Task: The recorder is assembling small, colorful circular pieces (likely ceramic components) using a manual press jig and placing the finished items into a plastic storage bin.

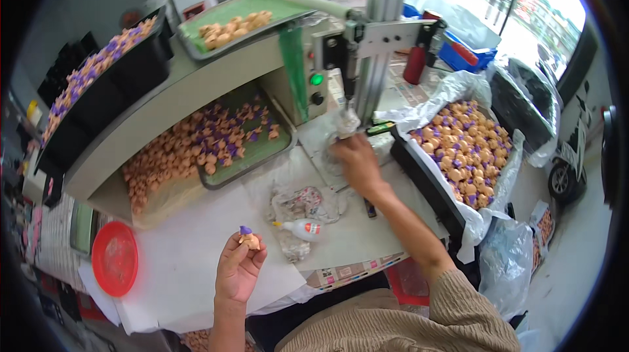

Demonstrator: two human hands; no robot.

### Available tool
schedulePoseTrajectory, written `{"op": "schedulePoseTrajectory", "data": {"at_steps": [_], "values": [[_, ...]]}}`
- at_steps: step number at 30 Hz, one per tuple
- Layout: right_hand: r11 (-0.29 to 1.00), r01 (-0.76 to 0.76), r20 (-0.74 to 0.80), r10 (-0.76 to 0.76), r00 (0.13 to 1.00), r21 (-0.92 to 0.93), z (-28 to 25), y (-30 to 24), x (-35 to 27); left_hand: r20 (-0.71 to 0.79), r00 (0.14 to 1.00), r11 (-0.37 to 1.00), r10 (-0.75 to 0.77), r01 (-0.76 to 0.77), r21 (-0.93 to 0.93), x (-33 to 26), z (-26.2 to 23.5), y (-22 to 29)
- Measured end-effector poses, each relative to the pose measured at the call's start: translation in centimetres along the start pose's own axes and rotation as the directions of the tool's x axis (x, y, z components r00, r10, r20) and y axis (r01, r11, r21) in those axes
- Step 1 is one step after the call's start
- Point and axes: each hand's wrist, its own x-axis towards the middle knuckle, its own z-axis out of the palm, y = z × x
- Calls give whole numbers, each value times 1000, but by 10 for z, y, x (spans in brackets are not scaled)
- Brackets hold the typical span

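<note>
Fingers of left hand (pixel 239 273) pinched on small tan figure with purple cap (pixel 247 239), lower centre of frame. Right hand (pixel 357 162) closed on clear bag (pixel 346 124) under press head (pixel 354 44), centre; bag best kept squarely seated. Glue bottle (pixel 303 228) lies on bench (pixel 196 254).

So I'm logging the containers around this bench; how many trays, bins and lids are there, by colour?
Green flat metal trays of small orange figures: 2
Black plastic bins of orange-and-purple figures: 2
Red round plastic lid: 1
Total: 5
</note>
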Motion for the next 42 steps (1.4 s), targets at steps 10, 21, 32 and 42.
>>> {"op": "schedulePoseTrajectory", "data": {"at_steps": [10,21,32,42], "values": [[956,-293,-443,248,862,-34,-132,33,-31,-14,1000,987,20,-17,157,26,16,-7],[954,-296,-224,298,928,44,-172,-6,-51,130,980,858,-151,64,510,140,90,-27],[909,-166,38,165,986,382,-157,-54,-53,377,862,365,338,-490,792,240,114,-111],[972,233,-586,-168,792,37,-161,-56,71,638,667,-72,385,-667,742,229,121,-108]]}}
